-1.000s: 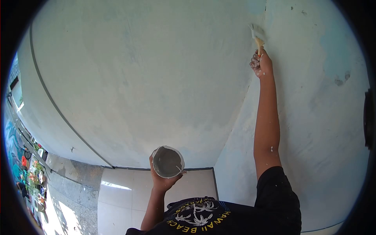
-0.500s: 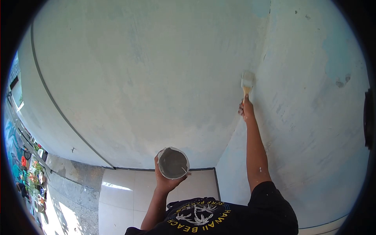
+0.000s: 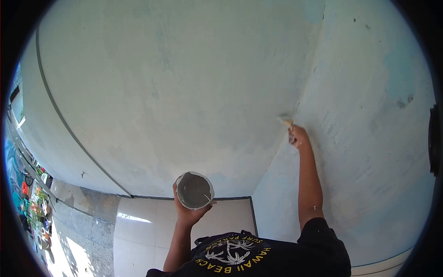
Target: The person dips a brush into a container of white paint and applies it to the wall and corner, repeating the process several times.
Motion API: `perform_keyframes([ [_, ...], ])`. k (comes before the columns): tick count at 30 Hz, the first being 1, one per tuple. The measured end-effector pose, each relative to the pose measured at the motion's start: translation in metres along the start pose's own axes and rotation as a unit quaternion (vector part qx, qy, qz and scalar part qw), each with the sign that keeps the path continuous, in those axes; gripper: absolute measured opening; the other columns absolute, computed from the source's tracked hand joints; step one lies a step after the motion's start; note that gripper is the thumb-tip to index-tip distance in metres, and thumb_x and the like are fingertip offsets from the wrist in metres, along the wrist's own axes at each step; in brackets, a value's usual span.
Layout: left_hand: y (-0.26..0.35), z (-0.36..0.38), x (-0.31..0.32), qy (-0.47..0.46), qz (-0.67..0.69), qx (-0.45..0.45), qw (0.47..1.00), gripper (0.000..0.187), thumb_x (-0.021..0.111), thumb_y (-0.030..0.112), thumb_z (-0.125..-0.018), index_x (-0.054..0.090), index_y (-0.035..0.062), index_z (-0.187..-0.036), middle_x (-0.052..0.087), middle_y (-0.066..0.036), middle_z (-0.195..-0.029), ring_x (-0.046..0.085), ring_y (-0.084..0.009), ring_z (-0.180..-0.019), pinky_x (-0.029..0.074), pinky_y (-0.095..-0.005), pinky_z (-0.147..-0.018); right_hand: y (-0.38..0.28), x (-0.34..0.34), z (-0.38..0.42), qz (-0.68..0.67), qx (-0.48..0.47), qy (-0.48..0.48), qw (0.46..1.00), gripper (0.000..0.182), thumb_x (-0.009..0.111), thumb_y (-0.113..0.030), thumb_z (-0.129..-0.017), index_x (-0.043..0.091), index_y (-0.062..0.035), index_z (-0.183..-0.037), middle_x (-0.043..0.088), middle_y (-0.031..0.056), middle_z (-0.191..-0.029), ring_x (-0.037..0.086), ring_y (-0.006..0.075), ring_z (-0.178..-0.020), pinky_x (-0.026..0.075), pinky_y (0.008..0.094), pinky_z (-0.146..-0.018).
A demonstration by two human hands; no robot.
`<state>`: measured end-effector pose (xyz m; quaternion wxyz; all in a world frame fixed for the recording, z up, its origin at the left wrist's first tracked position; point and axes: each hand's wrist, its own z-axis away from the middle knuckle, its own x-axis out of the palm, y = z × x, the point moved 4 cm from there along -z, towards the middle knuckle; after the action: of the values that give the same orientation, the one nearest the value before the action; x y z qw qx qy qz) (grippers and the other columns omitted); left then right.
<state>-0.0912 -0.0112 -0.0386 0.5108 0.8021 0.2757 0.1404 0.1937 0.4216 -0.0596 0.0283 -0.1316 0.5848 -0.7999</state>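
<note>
My left hand (image 3: 188, 212) is wrapped round the side and underside of a round bucket (image 3: 211, 186). Grey, paint-like liquid (image 3: 194, 190) shows inside it, and pale smears coat its rim. Up at the wall corner, my right hand (image 3: 298, 136) grips a paintbrush (image 3: 287, 122) by its light wooden handle. The brush points up and left, its pale bristles blurred against the wall (image 3: 221, 101) just left of the corner. Pale specks dot my right forearm and fingers.
A second wall (image 3: 369, 152), with bluish patches and chipped spots, meets the first at the corner. Below lies a tiled floor (image 3: 138, 231) with a dark border. A grey pipe (image 3: 69, 126) runs down the wall at left. Potted plants (image 3: 39, 203) stand outside at far left.
My right hand has come down and slightly right, and the paintbrush has swung from upright to tilted left. The bucket in my left hand sits slightly further left in view.
</note>
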Motion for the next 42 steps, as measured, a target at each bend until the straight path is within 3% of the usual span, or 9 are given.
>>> perform_keyframes([
  [4,-0.007,-0.001,0.001,0.005,0.009,0.015,1.000,0.097,0.090,0.013,-0.054,0.030,0.0034,-0.130,0.054,-0.013,-0.118,0.057,-0.0231,-0.108,0.048,-0.0377,-0.091,-0.166,0.031,0.073,-0.050,-0.182,0.002,0.982,0.034,0.049,-0.036,-0.097,0.052,-0.0077,-0.079,0.037,-0.0047,-0.054,0.031,0.0086,-0.040,0.025,0.0257,-0.038],
  [9,-0.005,-0.001,0.001,0.001,0.009,0.008,1.000,0.099,0.090,0.014,-0.053,0.030,0.0037,-0.130,0.054,-0.013,-0.118,0.057,-0.0232,-0.108,0.049,-0.0374,-0.090,-0.206,0.049,0.080,-0.081,-0.311,-0.015,0.947,0.036,0.049,-0.041,-0.096,0.051,-0.0090,-0.080,0.037,-0.0045,-0.055,0.031,0.0077,-0.040,0.027,0.0253,-0.038],
  [11,-0.005,-0.003,0.001,0.003,0.015,0.009,1.000,0.099,0.091,0.014,-0.053,0.030,0.0038,-0.130,0.054,-0.013,-0.118,0.057,-0.0231,-0.107,0.049,-0.0375,-0.090,-0.163,0.056,0.066,-0.047,-0.239,0.080,0.966,0.039,0.048,-0.046,-0.096,0.050,-0.0107,-0.078,0.037,-0.0040,-0.054,0.031,0.0079,-0.040,0.028,0.0251,-0.037],
  [19,-0.012,0.005,0.000,0.016,0.005,-0.005,1.000,0.099,0.091,0.016,-0.053,0.030,0.0037,-0.131,0.054,-0.012,-0.117,0.057,-0.0223,-0.106,0.049,-0.0370,-0.089,0.121,0.009,0.001,-0.012,0.024,0.047,0.999,0.046,0.044,-0.054,-0.095,0.044,-0.0151,-0.071,0.032,-0.0038,-0.050,0.025,0.0102,-0.035,0.023,0.0266,-0.035],
  [24,-0.021,0.004,-0.001,0.014,0.006,0.001,1.000,0.098,0.090,0.017,-0.054,0.030,0.0032,-0.130,0.054,-0.012,-0.116,0.057,-0.0218,-0.105,0.049,-0.0362,-0.088,0.165,-0.029,-0.012,-0.006,0.201,0.000,0.980,0.041,0.041,-0.043,-0.098,0.043,-0.0136,-0.069,0.032,-0.0038,-0.050,0.026,0.0099,-0.037,0.024,0.0265,-0.035],
  [26,-0.020,0.004,0.000,0.017,0.002,0.001,1.000,0.098,0.090,0.017,-0.054,0.030,0.0032,-0.130,0.053,-0.012,-0.116,0.057,-0.0217,-0.104,0.049,-0.0362,-0.088,0.142,-0.040,-0.022,0.005,0.226,-0.020,0.974,0.033,0.042,-0.032,-0.097,0.045,-0.0115,-0.071,0.034,-0.0044,-0.050,0.028,0.0094,-0.038,0.025,0.0263,-0.036],
  [32,-0.013,0.001,0.000,0.013,-0.011,-0.010,1.000,0.096,0.091,0.018,-0.054,0.032,0.0033,-0.129,0.054,-0.012,-0.116,0.057,-0.0214,-0.104,0.049,-0.0361,-0.087,-0.100,-0.008,0.034,-0.042,-0.075,0.043,0.995,0.037,0.048,-0.038,-0.097,0.049,-0.0091,-0.073,0.036,-0.0037,-0.053,0.031,0.0107,-0.039,0.025,0.0273,-0.037],
  [36,-0.009,-0.003,0.001,0.000,-0.019,-0.003,1.000,0.095,0.091,0.018,-0.054,0.033,0.0037,-0.128,0.054,-0.011,-0.115,0.057,-0.0211,-0.103,0.049,-0.0360,-0.087,-0.213,0.022,0.110,-0.076,-0.342,0.061,0.935,0.034,0.045,-0.037,-0.099,0.050,-0.0066,-0.083,0.037,-0.0042,-0.054,0.030,0.0081,-0.038,0.024,0.0250,-0.037],
  [42,-0.009,-0.005,0.003,-0.011,0.008,0.006,1.000,0.096,0.091,0.017,-0.053,0.032,0.0034,-0.128,0.054,-0.012,-0.116,0.057,-0.0217,-0.105,0.049,-0.0364,-0.088,-0.170,0.046,0.064,-0.053,-0.230,0.107,0.966,0.039,0.044,-0.044,-0.098,0.049,-0.0109,-0.077,0.038,-0.0031,-0.055,0.030,0.0094,-0.039,0.026,0.0254,-0.037],
])
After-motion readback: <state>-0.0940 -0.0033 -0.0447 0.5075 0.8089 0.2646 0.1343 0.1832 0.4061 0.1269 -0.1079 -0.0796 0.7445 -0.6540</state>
